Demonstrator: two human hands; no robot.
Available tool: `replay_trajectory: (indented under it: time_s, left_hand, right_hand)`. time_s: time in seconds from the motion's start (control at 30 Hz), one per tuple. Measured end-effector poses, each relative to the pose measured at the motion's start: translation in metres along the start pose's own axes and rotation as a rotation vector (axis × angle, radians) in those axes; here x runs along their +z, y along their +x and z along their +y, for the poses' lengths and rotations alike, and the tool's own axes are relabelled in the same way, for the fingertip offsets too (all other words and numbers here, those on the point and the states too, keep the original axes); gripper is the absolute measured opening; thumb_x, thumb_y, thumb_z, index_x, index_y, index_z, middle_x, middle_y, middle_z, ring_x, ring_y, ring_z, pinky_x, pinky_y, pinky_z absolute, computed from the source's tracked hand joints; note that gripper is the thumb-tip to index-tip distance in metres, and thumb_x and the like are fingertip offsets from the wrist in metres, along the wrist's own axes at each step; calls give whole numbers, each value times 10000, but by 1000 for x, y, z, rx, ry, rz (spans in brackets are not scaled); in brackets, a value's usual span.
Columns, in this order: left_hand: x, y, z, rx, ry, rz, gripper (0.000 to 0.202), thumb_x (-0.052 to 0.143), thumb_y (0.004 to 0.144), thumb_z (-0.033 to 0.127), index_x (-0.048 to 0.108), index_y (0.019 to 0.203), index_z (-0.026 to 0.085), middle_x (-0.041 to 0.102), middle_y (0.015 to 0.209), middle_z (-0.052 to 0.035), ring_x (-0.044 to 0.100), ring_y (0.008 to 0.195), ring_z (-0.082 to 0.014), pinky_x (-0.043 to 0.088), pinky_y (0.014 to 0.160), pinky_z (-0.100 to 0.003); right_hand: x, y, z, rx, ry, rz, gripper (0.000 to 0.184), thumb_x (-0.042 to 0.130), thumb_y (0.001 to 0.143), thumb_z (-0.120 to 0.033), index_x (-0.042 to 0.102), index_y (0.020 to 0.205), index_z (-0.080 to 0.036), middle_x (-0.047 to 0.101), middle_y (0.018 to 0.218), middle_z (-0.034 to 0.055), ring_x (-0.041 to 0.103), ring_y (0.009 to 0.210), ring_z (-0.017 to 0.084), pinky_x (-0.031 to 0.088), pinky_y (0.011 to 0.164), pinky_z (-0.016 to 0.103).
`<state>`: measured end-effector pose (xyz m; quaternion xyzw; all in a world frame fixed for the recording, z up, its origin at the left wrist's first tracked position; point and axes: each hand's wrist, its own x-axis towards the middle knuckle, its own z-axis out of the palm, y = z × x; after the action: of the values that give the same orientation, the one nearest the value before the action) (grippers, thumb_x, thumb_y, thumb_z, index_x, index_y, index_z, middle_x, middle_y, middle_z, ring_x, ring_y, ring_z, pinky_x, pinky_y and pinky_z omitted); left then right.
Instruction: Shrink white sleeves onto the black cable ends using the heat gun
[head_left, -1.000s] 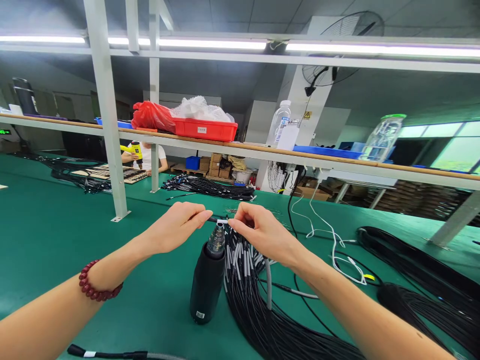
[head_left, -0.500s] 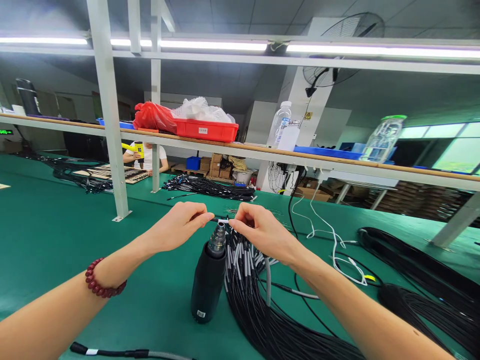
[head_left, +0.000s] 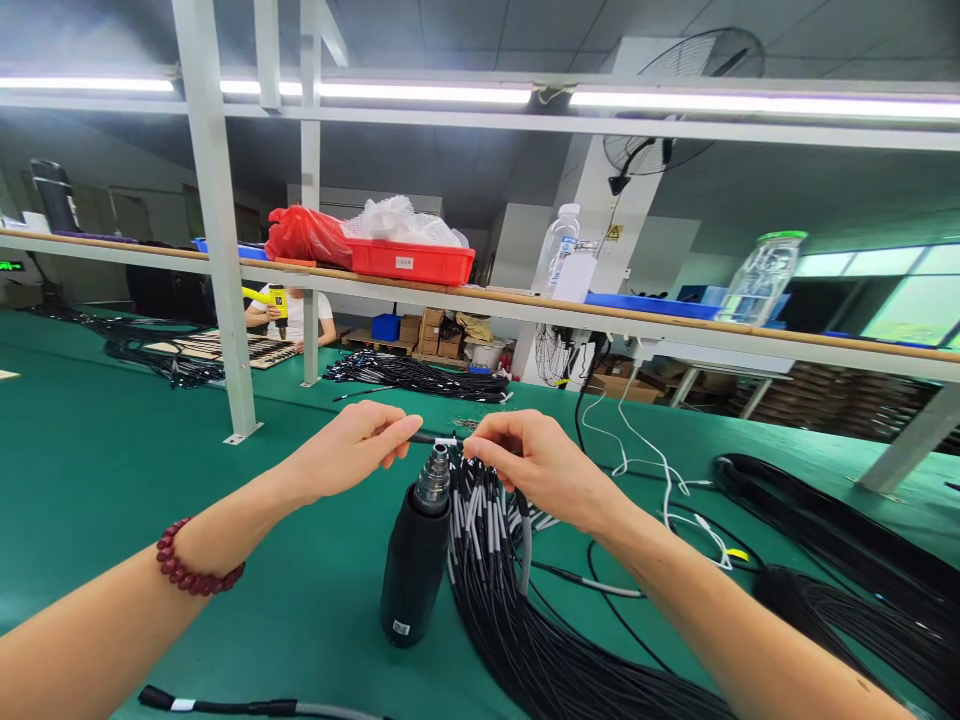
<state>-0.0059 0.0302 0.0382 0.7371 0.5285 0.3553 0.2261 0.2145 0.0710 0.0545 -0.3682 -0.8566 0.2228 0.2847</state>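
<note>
My left hand pinches one end of a black cable that carries a white sleeve. The fingers of my right hand are closed on the cable's other side. Directly beneath the white sleeve points the metal nozzle of a black heat gun, which stands upright on the green table. A thick bundle of black cables with grey and white sleeves lies right of the heat gun, partly behind my right hand.
A separate cable lies at the front left. Coiled black cables and white cords are on the right. A white post holds up a shelf with a red bin. Across the table, a person holds a yellow heat gun.
My left hand has slid slightly left along the cable, and more black cable shows beside the white sleeve. My right hand has shifted slightly right.
</note>
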Motion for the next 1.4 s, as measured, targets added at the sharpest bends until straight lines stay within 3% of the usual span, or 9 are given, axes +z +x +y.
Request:
replay_trajectory:
  time_s: [0.13,0.43,0.63,0.77,0.9,1.13,1.4]
  left_hand:
    - [0,1,-1,16,43,19,486,391,945,523,450,590,196,485,570,30,430,547,-124,318,525,-257]
    - [2,0,-4,12,22,70,324,503,910,443,477,693,204,442,613,55,360,567,-124,272,522,-259]
    - [1,-1,-6,38,-61,61,263,550,902,427,492,769,207,452,682,56,379,621,-127,301,561,-252]
    - [2,-2,-6,-12,-159,-26,411,443,948,545,510,739,197,551,677,26,499,651,-142,362,601,-262]
    - [4,-2,-6,-34,-165,-55,549,388,944,612,534,637,181,533,588,17,491,587,-138,363,578,-262]
    - [3,-1,-5,-21,-106,1,415,459,939,502,488,661,195,517,612,33,479,604,-133,344,559,-249]
    - [1,0,-7,19,-52,42,325,513,915,457,520,719,198,516,644,38,465,609,-135,339,556,-254]
  right_hand:
    - [2,1,1,-10,28,-8,258,561,876,-304,628,671,-161,496,547,-31,446,482,95,310,472,228]
    - [6,4,8,-28,46,19,216,582,857,-265,640,678,-159,523,578,-19,409,518,100,315,479,231]
    - [3,1,8,-21,-53,-26,314,505,915,-307,684,705,-158,566,597,9,461,533,118,323,499,250]
    - [1,-2,6,-38,-24,-9,313,505,908,-324,695,722,-159,556,583,3,452,521,116,303,488,249]
    - [1,-2,6,-57,-10,-1,304,540,892,-333,675,680,-161,500,542,-16,408,507,109,277,477,245]
    - [6,0,4,-54,7,38,279,582,854,-303,657,630,-156,450,536,-34,311,504,92,234,468,243]
    - [8,4,8,-55,35,48,228,599,840,-269,674,662,-148,536,571,-14,384,527,98,284,488,240]
